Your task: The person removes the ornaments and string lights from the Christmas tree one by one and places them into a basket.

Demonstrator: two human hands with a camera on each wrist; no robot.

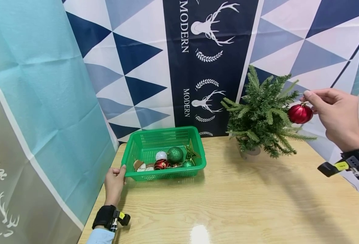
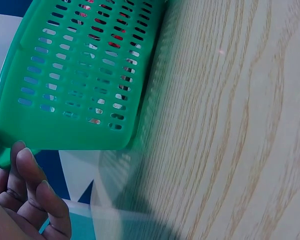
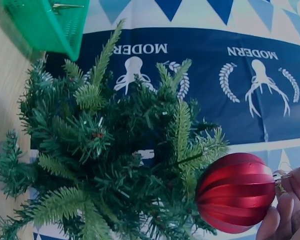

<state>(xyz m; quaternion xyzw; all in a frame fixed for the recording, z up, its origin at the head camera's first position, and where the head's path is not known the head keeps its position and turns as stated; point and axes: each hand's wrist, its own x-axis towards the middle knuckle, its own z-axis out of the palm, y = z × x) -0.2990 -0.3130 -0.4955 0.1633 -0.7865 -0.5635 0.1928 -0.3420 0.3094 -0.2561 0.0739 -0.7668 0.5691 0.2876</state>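
Note:
My right hand (image 1: 335, 112) pinches the top of a ribbed red bauble (image 1: 300, 114) and holds it against the right-hand branches of a small green tree (image 1: 261, 117). In the right wrist view the red bauble (image 3: 235, 192) hangs beside the tree's twigs (image 3: 115, 150), with my fingertips (image 3: 290, 200) at its cap. My left hand (image 1: 114, 181) holds the near-left corner of a green plastic basket (image 1: 136, 145) on the wooden table. The left wrist view shows the basket's slotted wall (image 2: 80, 75) and my fingers (image 2: 35, 195) at its edge. Inside lie a green glitter ball (image 1: 175, 154), a white ball, a red ball and a star.
The little tree stands in a pot (image 1: 251, 153) at the table's back right. A blue, white and teal patterned curtain (image 1: 182, 51) hangs close behind and to the left. The wooden table top (image 1: 228, 203) stretches in front of the basket and tree.

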